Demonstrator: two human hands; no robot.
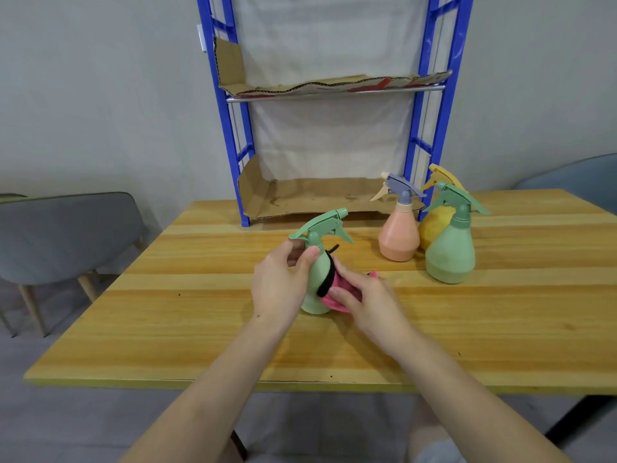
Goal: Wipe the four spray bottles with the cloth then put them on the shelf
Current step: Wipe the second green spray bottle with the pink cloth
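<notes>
While the left hand [280, 282] holds the light green spray bottle [317, 262] by its neck, w/ thumb in front & fingers curled round the back, the right hand [364, 302] presses a pink cloth [337, 292] w/ a black edge against the bottle's right side. The right hand's fingers are bent round the cloth, so it is holding it. This bottle stands upright near the middle of the wooden table [200, 329], its nozzle pointing right. 3 more bottles stand close together toward the far right part of the table: a peach bottle [399, 232] w/ a grey-blue top, a yellow bottle [434, 225] behind, & a second green bottle [450, 248] in front, nearest the right edge. The yellow one touches or almost touches the other 2; can't tell which. The blue shelf [233, 155] stands at the far edge of the table, against the wall. Its 2 levels are lined w/ brown cardboard [317, 195]. The peach bottle is just in front of the shelf's lower right corner. A grey chair [66, 235] sits off the table's left side, & part of another chair [574, 185] shows at the far right.
</notes>
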